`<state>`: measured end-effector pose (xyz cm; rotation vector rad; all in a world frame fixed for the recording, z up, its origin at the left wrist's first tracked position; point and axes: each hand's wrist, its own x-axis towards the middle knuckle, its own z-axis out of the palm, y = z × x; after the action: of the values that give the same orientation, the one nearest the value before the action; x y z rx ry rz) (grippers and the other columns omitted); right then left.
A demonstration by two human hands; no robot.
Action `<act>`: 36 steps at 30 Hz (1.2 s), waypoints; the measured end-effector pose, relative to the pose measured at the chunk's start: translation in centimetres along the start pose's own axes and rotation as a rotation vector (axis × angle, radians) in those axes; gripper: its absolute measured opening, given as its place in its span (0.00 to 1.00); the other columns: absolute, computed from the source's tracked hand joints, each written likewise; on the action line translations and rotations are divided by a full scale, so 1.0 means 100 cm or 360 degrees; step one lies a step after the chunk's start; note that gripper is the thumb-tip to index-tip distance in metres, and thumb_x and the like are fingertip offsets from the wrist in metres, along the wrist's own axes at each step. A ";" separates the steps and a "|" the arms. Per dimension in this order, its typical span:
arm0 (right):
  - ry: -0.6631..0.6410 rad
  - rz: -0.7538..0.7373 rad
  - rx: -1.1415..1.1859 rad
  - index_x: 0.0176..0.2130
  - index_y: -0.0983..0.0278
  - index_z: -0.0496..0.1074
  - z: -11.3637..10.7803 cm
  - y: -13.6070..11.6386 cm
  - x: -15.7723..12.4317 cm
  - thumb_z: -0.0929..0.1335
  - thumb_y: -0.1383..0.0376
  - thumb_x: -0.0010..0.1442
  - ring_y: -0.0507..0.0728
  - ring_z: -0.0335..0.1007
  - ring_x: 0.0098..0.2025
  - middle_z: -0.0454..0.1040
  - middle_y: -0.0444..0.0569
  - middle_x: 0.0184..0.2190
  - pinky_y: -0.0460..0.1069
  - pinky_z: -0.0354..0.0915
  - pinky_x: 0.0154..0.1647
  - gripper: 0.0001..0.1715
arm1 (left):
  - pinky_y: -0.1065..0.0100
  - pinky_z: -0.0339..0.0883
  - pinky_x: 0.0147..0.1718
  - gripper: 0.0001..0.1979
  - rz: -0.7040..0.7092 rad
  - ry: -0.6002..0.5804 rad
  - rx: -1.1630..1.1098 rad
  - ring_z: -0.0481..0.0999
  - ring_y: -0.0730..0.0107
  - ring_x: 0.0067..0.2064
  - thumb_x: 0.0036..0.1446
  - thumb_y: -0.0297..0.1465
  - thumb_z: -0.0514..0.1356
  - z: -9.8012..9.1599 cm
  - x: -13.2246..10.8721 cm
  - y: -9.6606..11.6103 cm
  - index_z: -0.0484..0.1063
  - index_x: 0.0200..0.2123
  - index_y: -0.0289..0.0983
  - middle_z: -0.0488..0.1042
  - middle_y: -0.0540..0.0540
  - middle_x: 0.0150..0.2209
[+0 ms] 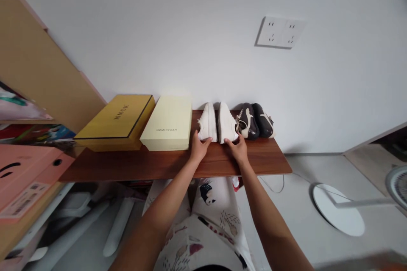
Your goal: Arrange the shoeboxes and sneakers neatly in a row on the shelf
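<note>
Two white sneakers lie on their sides, soles facing each other, on a dark wooden shelf point(127, 166). My left hand point(199, 147) grips the heel end of the left white sneaker point(206, 125), thumb against its sole edge. At the right white sneaker point(226, 123), my right hand point(238, 147) is closed round the heel in the same way. Just right of it sits a pair of dark sneakers with cream trim, a left one point(250, 123) and a right one point(263, 122). Left of my hands stands a pale yellow shoe box point(168, 120), lid on.
A gold shoe box point(116, 118) stands at the shelf's left. Behind rises a white wall with a double socket point(280, 32). Far left, a pink box point(25, 178) rests on a rack. A fan's round white base point(338, 211) and a cable point(276, 189) are on the floor at right.
</note>
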<state>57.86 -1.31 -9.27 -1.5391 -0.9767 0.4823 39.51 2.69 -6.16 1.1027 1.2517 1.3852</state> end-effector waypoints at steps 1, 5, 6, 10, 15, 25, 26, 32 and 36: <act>-0.0025 0.0012 0.0000 0.57 0.67 0.69 0.000 0.000 0.002 0.76 0.46 0.43 0.65 0.71 0.52 0.76 0.59 0.51 0.60 0.64 0.57 0.48 | 0.56 0.55 0.62 0.33 -0.0019 -0.0016 0.0002 0.67 0.51 0.61 0.37 0.27 0.76 0.001 0.003 0.000 0.70 0.49 0.36 0.73 0.36 0.53; -0.0186 0.0061 0.0054 0.50 0.68 0.72 -0.001 -0.006 0.012 0.78 0.47 0.39 0.62 0.74 0.43 0.79 0.56 0.43 0.58 0.68 0.50 0.44 | 0.57 0.65 0.54 0.29 -0.0025 -0.0076 0.0215 0.75 0.55 0.49 0.38 0.29 0.75 0.002 0.007 0.007 0.70 0.44 0.36 0.76 0.42 0.42; -0.0231 0.0065 0.0076 0.48 0.68 0.72 -0.001 -0.008 0.016 0.78 0.47 0.38 0.61 0.74 0.41 0.79 0.55 0.41 0.57 0.69 0.48 0.43 | 0.57 0.65 0.53 0.28 -0.0010 -0.0082 0.0302 0.75 0.55 0.48 0.37 0.29 0.76 0.002 0.008 0.011 0.69 0.43 0.36 0.76 0.42 0.41; -0.0371 0.0049 0.0150 0.45 0.68 0.73 -0.006 -0.018 0.031 0.79 0.48 0.37 0.60 0.73 0.37 0.79 0.53 0.37 0.56 0.70 0.45 0.41 | 0.57 0.65 0.52 0.30 0.0036 -0.0111 0.0480 0.75 0.51 0.49 0.35 0.31 0.77 0.003 0.015 0.030 0.68 0.41 0.37 0.75 0.41 0.42; -0.0506 -0.0158 -0.0004 0.50 0.67 0.71 -0.016 -0.032 0.047 0.79 0.50 0.39 0.61 0.73 0.43 0.78 0.53 0.42 0.57 0.68 0.50 0.43 | 0.56 0.61 0.56 0.32 0.0087 -0.0227 0.0400 0.72 0.45 0.54 0.28 0.25 0.78 0.003 0.028 0.047 0.69 0.39 0.38 0.75 0.39 0.42; -0.0985 -0.0669 -0.1702 0.56 0.66 0.64 -0.002 -0.084 0.031 0.73 0.57 0.57 0.66 0.70 0.55 0.74 0.63 0.51 0.55 0.62 0.53 0.31 | 0.55 0.62 0.55 0.24 0.0773 -0.0886 0.2026 0.70 0.45 0.57 0.50 0.28 0.69 0.011 0.029 0.057 0.64 0.48 0.33 0.73 0.32 0.50; -0.1005 -0.0718 -0.1766 0.56 0.65 0.64 0.000 -0.087 0.029 0.72 0.58 0.59 0.66 0.69 0.55 0.74 0.63 0.51 0.55 0.62 0.53 0.30 | 0.55 0.62 0.55 0.23 0.0823 -0.0895 0.2119 0.70 0.45 0.57 0.51 0.28 0.68 0.012 0.028 0.055 0.64 0.48 0.32 0.73 0.32 0.49; -0.1006 -0.0798 -0.1917 0.54 0.65 0.65 0.006 -0.094 0.024 0.70 0.60 0.60 0.65 0.69 0.56 0.74 0.62 0.52 0.53 0.62 0.51 0.25 | 0.55 0.62 0.54 0.21 0.0961 -0.0931 0.2333 0.71 0.46 0.55 0.53 0.26 0.65 0.012 0.027 0.050 0.63 0.49 0.31 0.73 0.32 0.48; -0.1011 -0.0762 -0.1946 0.52 0.65 0.65 0.008 -0.096 0.026 0.71 0.60 0.59 0.65 0.69 0.55 0.75 0.61 0.51 0.53 0.63 0.51 0.23 | 0.55 0.62 0.54 0.22 0.0956 -0.0941 0.2369 0.71 0.47 0.55 0.52 0.25 0.65 0.010 0.030 0.050 0.63 0.49 0.32 0.73 0.33 0.48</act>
<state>55.71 0.89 0.25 -2.1108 -2.3457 -0.0522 39.65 5.62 -1.03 2.7882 1.4639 0.1324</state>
